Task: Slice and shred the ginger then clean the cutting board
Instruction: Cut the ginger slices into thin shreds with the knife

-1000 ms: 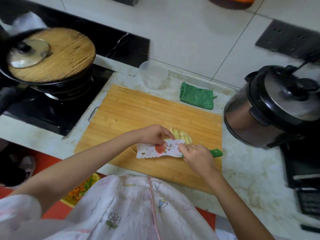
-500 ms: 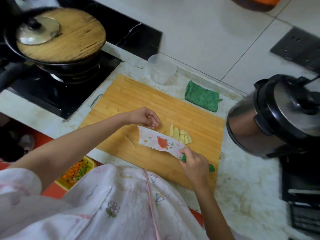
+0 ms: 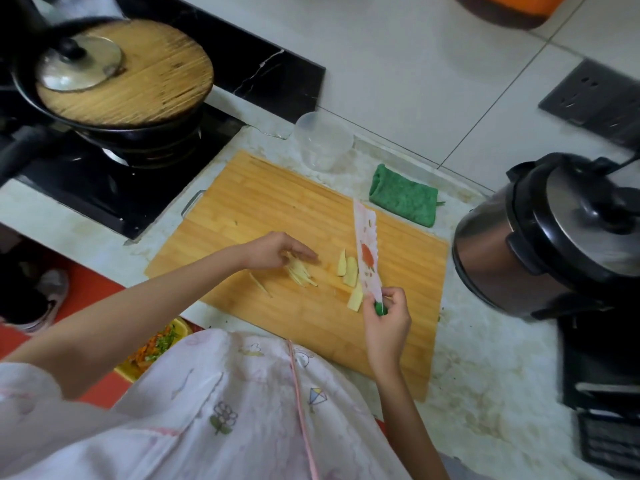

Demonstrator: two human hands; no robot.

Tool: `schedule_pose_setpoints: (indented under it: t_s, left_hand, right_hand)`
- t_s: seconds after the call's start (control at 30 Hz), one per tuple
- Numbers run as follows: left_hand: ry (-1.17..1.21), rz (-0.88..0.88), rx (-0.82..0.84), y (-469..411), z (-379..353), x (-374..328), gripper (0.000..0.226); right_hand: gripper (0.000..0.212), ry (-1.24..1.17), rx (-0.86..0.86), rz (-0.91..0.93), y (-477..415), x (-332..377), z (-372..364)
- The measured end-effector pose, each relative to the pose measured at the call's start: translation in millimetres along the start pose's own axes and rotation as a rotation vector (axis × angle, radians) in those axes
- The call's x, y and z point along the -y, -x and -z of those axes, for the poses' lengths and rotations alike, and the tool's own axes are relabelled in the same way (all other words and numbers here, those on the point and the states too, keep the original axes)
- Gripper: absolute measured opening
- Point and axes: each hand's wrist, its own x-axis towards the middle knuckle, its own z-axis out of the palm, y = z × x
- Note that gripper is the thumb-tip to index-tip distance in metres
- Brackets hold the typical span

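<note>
1. Fingers of the right hand (image 3: 386,318), nearest the camera, curl round the green handle of the knife (image 3: 365,251). The printed blade lay flat across the ginger a second ago and now points away toward the wall.
2. Ginger slices (image 3: 350,271) lie uncovered just left of the blade on the cutting board (image 3: 259,202). They are still whole pieces, and the nearest one sits close to the right hand's thumb.
3. Further left, the left hand (image 3: 270,252) has come off the blade. Its nearly straight fingers rest on a small heap of ginger shreds (image 3: 300,271) and grip nothing; one stray shred lies apart, toward the board's front edge.
4. The swing of the knife suggests a pause between cuts, with finished strips drawn aside and the remaining slices waiting between the two hands. Shredding looks only partly done.
5. Beyond the board, a folded green cloth (image 3: 403,199) sits untouched on the bench (image 3: 485,358), so cleaning has not begun. A plastic cup (image 3: 323,140) and a covered wok (image 3: 124,71) stand behind.
</note>
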Motion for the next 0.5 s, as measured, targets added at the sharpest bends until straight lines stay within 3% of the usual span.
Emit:
schedule_pose_setpoints:
  t_s: [0.1, 0.13, 0.2, 0.3, 0.5]
  left_hand:
    - [-0.032, -0.024, -0.448, 29.6, -6.8, 11.2, 0.035]
    - [-0.110, -0.075, -0.511, 40.1, -9.3, 17.6, 0.025]
    - [-0.282, -0.172, -0.462, 61.5, -14.3, 29.9, 0.012]
    - [-0.492, -0.229, -0.398, 77.2, -27.8, 51.4, 0.018]
    - [-0.437, -0.220, -0.491, 60.3, -41.7, 50.9, 0.018]
  right_hand:
    - [0.031, -0.102, 0.099, -0.049, 3.8, 8.7, -10.1]
    - [0.030, -0.115, 0.124, -0.066, 4.9, 9.6, -14.3]
    - [0.026, -0.129, 0.194, -0.101, 6.8, 10.2, -22.4]
    - [0.019, -0.123, 0.358, -0.127, 11.1, 13.2, -33.1]
    - [0.017, -0.032, 0.491, -0.105, 28.8, 18.4, -40.7]
